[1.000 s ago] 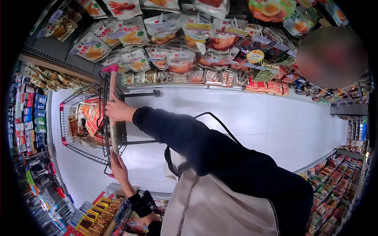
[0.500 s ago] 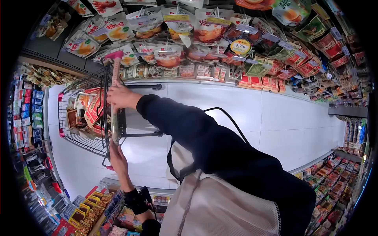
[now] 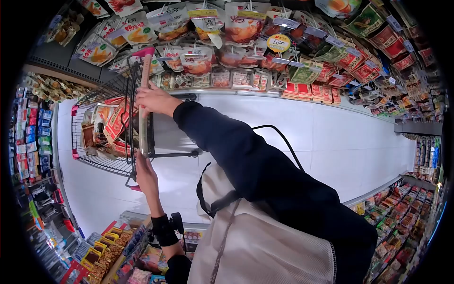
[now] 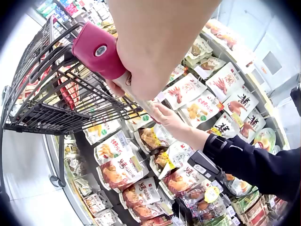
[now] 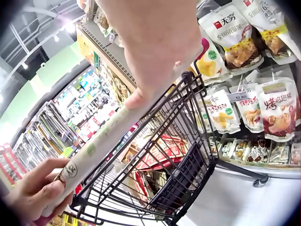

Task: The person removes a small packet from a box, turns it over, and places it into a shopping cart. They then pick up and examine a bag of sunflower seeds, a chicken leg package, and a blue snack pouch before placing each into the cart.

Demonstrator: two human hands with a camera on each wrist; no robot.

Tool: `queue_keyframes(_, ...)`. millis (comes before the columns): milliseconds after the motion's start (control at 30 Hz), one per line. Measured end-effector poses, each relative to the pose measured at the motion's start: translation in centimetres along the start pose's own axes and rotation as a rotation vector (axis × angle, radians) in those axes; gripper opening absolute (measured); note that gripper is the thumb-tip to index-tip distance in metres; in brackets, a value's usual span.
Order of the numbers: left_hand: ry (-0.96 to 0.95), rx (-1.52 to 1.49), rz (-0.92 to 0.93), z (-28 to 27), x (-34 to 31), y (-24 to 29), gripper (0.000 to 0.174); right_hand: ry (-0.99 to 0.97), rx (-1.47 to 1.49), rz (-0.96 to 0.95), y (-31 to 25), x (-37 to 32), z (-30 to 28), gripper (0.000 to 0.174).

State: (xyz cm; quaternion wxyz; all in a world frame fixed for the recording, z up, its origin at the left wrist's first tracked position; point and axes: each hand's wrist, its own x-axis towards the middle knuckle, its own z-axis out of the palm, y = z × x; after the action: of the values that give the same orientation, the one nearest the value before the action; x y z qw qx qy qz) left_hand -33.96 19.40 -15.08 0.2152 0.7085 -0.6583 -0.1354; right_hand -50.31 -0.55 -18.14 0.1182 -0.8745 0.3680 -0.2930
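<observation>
A black wire shopping cart point(image 4: 51, 125) stands ahead of me, with a pale push handle point(image 3: 144, 132) that has pink ends. My right hand point(image 3: 158, 100) grips this handle toward the shelf side, in a dark sleeve. Lower in the head view, my left hand point(image 3: 147, 177) holds the other end, its fingers curled round the bar beside the pink end cap point(image 4: 98, 49) in the left wrist view. Inside the basket lie several red and brown packages point(image 3: 116, 125), partly hidden by the wires and handle.
Hanging snack pouches point(image 3: 196, 60) line the shelf on my right, close to the cart. Displays of boxed and bagged goods point(image 3: 106, 248) border the left side. More racks point(image 3: 30, 142) stand ahead, past the pale tiled floor point(image 3: 265, 113).
In the head view the cart handle and both hands have shifted slightly right and up, while the shelf pouches slid left and up. A blurred round patch at upper right is gone. Both hands keep their hold.
</observation>
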Motion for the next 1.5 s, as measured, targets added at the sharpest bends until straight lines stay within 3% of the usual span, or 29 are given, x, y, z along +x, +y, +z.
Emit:
queue_keyframes(67, -0.01, 0.038, 0.004, -0.4, -0.1, 0.3, 0.041, 0.099, -0.026, 0.039, -1.0, -1.3, 0.2, 0.047)
queue_keyframes(167, 0.019, 0.074, 0.042, -0.1, -0.1, -0.2, 0.04, 0.241, 0.205, 0.138, -3.5, -4.2, 1.2, 0.049)
queue_keyframes(200, 0.025, 0.082, 0.048, -0.1, -0.1, -0.5, 0.039, 0.035, 0.368, 0.278, -5.9, -5.9, -1.6, 0.052)
queue_keyframes(233, 0.03, 0.089, 0.052, 0.0, -0.2, -0.6, 0.038, -0.015, 0.343, 0.333, -6.9, -7.6, -1.9, 0.053)
queue_keyframes(300, 0.044, 0.065, 0.088, -0.3, -0.2, -0.5, 0.037, 0.024, 0.306, 0.37, -7.5, -12.1, 0.4, 0.054)
queue_keyframes(367, 0.016, 0.086, 0.063, -0.6, -0.3, -0.1, 0.037, -0.036, 0.421, 0.49, -8.8, -16.0, -1.1, 0.045)
queue_keyframes(567, 0.007, 0.086, 0.033, -0.6, -0.2, -0.3, 0.036, 0.204, 0.426, 0.585, -10.3, -25.1, -5.4, 0.024)
queue_keyframes(767, 0.028, 0.071, 0.051, -0.6, -0.4, -0.2, 0.036, 0.377, 0.488, 0.824, -11.6, -31.9, -9.0, 0.021)
queue_keyframes(867, 0.041, 0.069, 0.051, -0.7, -0.5, -0.2, 0.035, 0.407, 0.444, 0.904, -11.8, -34.3, -10.3, 0.019)
queue_keyframes(967, 0.053, 0.077, 0.057, -0.6, -0.6, -0.2, 0.034, 0.307, 0.484, 1.067, -12.2, -35.9, -12.2, 0.019)
queue_keyframes(1300, 0.07, 0.148, 0.02, -0.4, -0.6, -0.1, 0.037, 0.392, 0.506, 1.044, -11.5, -42.5, -16.8, 0.017)
queue_keyframes(1367, 0.008, 0.116, -0.067, -0.7, -1.0, 0.7, 0.039, 0.435, 0.485, 1.037, -11.1, -44.8, -18.3, 0.018)
queue_keyframes(1467, 0.187, 0.23, 0.068, 1.2, -0.5, -1.5, 0.042, 0.498, 0.458, 1.052, -10.6, -48.6, -21.1, 0.018)
queue_keyframes(1500, 0.284, 0.174, 0.088, 1.0, -1.0, 0.0, 0.043, 0.519, 0.451, 1.068, -10.1, -50.3, -21.7, 0.018)
